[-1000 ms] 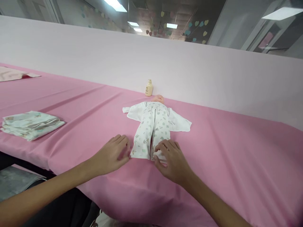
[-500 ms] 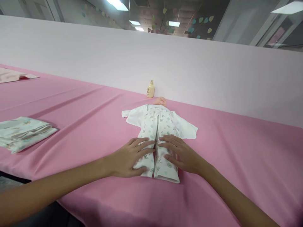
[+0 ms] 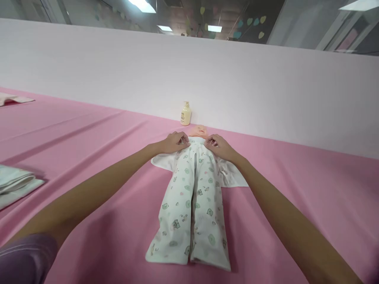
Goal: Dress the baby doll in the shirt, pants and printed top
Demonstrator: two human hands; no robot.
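Note:
White baby trousers (image 3: pixel 209 205) with a green and grey animal print lie flat, legs pointing at me. They cover the middle of a white baby top (image 3: pixel 233 175), whose sleeves spread out to both sides. Beyond the collar shows a doll's head (image 3: pixel 199 130). At the left end of the waistband, my left hand (image 3: pixel 174 142) is closed, thumb and curled fingers on the cloth. My right hand (image 3: pixel 221 147) pinches the right end in the same way. The fingers partly hide the top's shoulders.
A cream pump bottle (image 3: pixel 186 114) stands behind the doll against the white wall (image 3: pixel 266 94). Folded printed cloth (image 3: pixel 17 183) lies at the left edge, with a pale pink cloth (image 3: pixel 14 98) farther back. The pink sheet (image 3: pixel 112 189) has long creases.
Both hands have moved away from me, from the middle of the trouser legs up to the waistband, and their fingers have curled. The trouser legs now appear longer and nearer.

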